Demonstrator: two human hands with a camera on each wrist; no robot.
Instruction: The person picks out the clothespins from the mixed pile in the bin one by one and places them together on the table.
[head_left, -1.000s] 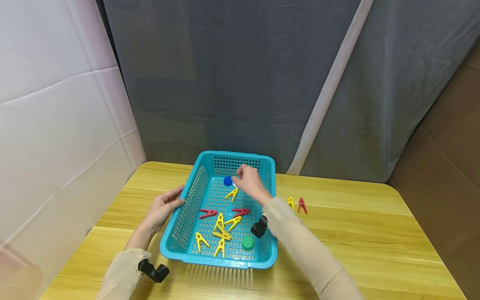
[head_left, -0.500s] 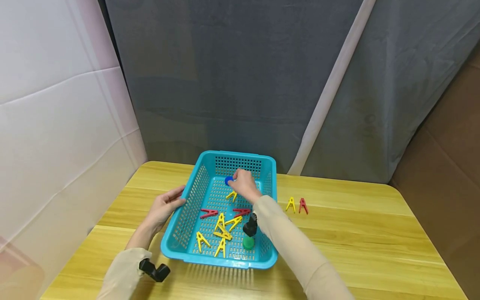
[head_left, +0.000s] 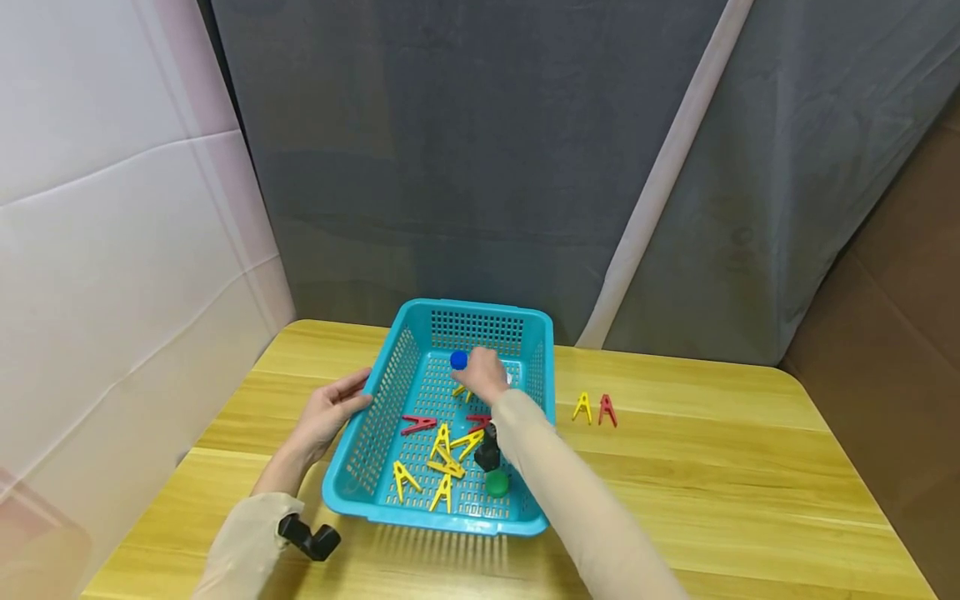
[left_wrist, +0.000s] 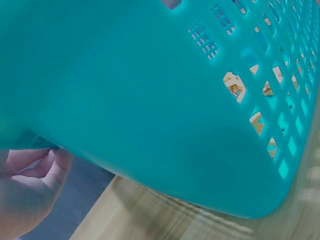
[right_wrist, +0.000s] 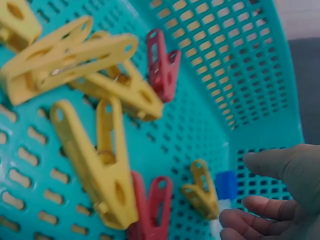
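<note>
A turquoise plastic basket (head_left: 345, 492) stands on the table, with several yellow and red spring clips inside. My left hand (head_left: 322, 421) grips its left rim; in the left wrist view, the thumb and fingers (left_wrist: 59, 167) meet at the rim. Inside the basket's far half is my right hand (head_left: 483, 375), fingers apart and holding nothing visible. Beside its fingertips lies a blue bottle cap (head_left: 459, 360). A yellow clip (right_wrist: 201, 192) is just below the hand, partly covered in the head view. A white piece (head_left: 509, 379) shows at the hand's right, mostly hidden.
A green cap (head_left: 497, 483) lies in the basket's near right part. One red clip (head_left: 418, 425) is near the left wall. Outside, to the right on the wooden table (head_left: 720, 467), lie a yellow clip (head_left: 582, 407) and a red clip (head_left: 607, 409). A grey curtain (head_left: 487, 167) hangs behind.
My right hand has moved left and nearer inside the basket, covering more of the yellow clip there. The left hand stays at the rim.
</note>
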